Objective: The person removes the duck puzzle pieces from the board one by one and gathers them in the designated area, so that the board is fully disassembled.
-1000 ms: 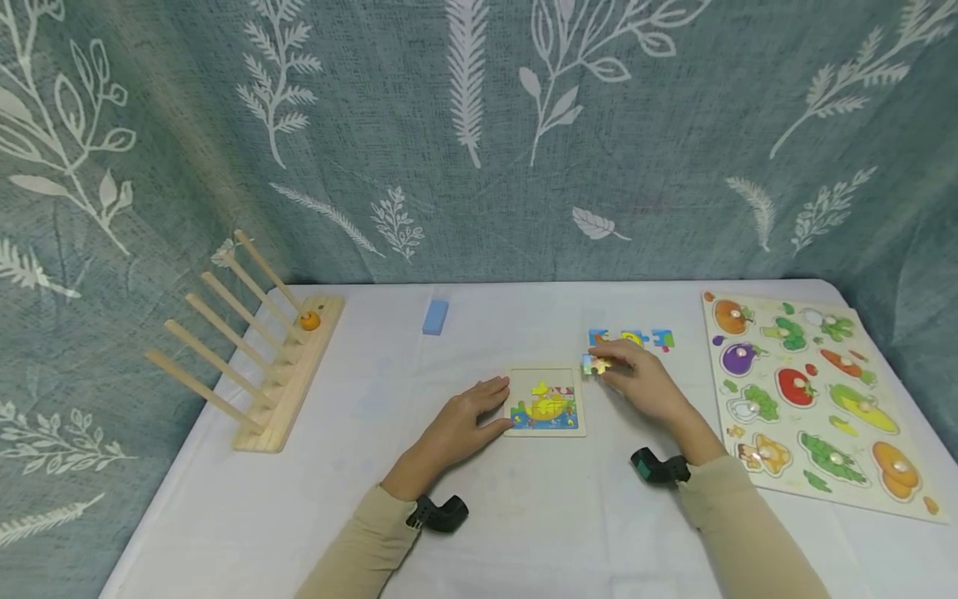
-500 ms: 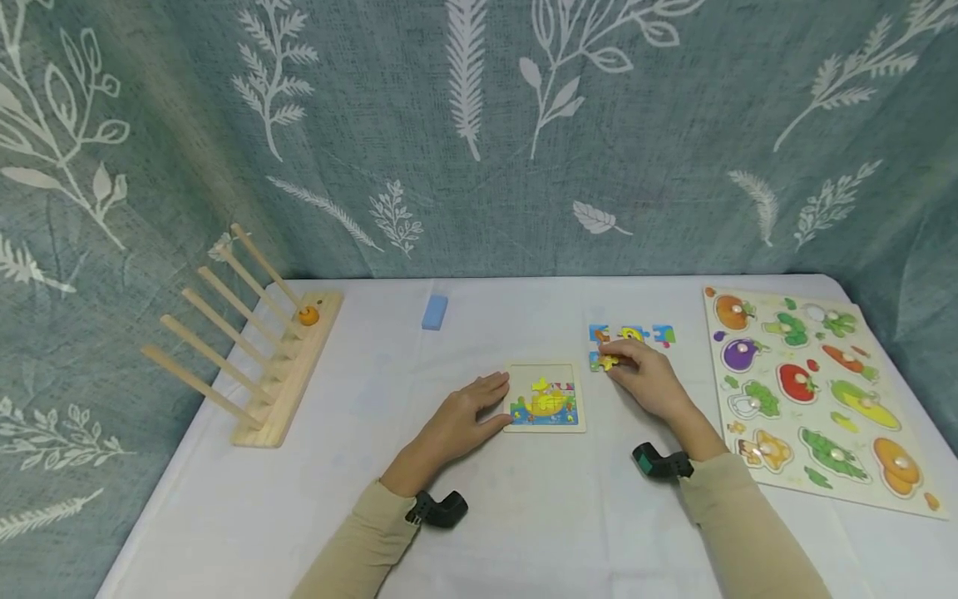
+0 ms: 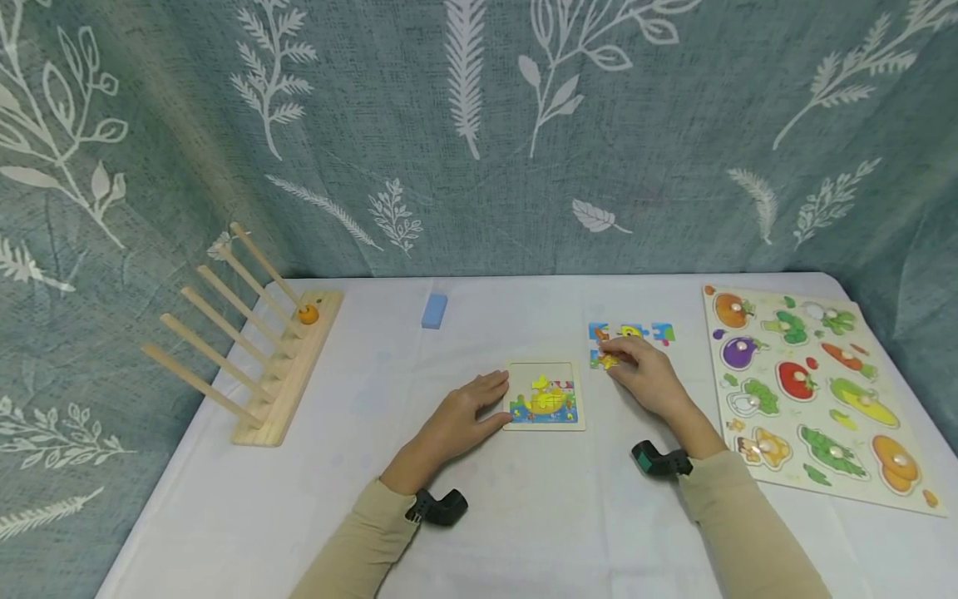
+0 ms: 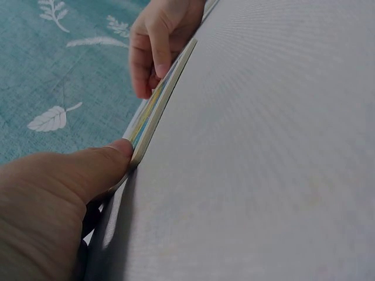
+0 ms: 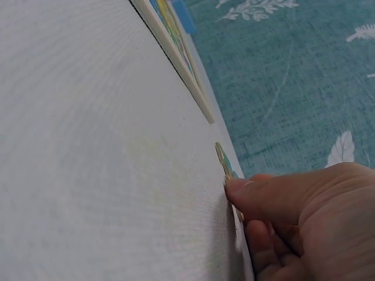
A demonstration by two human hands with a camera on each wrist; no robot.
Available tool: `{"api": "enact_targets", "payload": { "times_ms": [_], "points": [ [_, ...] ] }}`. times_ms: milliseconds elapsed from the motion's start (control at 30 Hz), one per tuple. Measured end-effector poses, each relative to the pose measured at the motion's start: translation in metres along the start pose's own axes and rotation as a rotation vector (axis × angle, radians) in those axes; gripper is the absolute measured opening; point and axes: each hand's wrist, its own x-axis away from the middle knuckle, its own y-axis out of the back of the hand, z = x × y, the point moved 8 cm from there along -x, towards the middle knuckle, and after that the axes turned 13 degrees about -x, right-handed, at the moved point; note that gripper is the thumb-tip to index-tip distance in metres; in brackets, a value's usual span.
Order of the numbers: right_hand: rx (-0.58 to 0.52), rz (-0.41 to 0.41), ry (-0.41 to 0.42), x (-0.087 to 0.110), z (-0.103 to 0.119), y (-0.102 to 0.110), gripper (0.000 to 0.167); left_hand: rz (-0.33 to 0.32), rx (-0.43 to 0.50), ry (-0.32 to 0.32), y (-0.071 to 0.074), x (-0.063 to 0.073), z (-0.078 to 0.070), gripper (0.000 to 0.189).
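Observation:
A square wooden puzzle board [image 3: 544,423] lies in the middle of the table, its yellow and blue picture partly filled with pieces. My left hand [image 3: 466,420] rests against the board's left side, fingers stretched out. In the left wrist view the thumb [image 4: 105,167] touches the board's corner. To the right of the board, my right hand [image 3: 645,376] pinches a yellow and blue puzzle piece [image 3: 595,359] at table level. The right wrist view shows that piece [image 5: 221,157] under the thumb, mostly hidden. Just behind lie more puzzle pieces [image 3: 663,333], partly covered by the fingers.
A wooden stand with several slanting pegs [image 3: 288,403] and an orange bead [image 3: 308,314] stands at the left. At the back lies a blue block [image 3: 434,311]. A large vegetable peg puzzle [image 3: 816,399] covers the right side. The patterned curtain [image 3: 479,208] hangs behind the table.
My right hand has shifted slightly rightward with the puzzle piece, which has come down beside the other pieces. My left hand stays at the board, and the head view has tilted a little.

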Motion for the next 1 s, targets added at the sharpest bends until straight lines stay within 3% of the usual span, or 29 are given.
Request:
{"api": "enact_targets", "payload": {
  "times_ms": [400,633,1000],
  "points": [
    [-0.071,-0.045,-0.018,0.001,0.004,0.002,0.044,0.024,0.01,0.023,0.001,0.001,-0.001,0.054],
    [-0.139,0.044,0.007,0.002,0.018,-0.012,0.046,0.015,0.01,0.017,0.002,0.002,-0.001,0.054],
    [-0.146,0.161,0.034,0.01,0.036,-0.041,0.047,0.006,0.008,0.0,0.004,0.002,-0.002,0.053]
  ]
}}
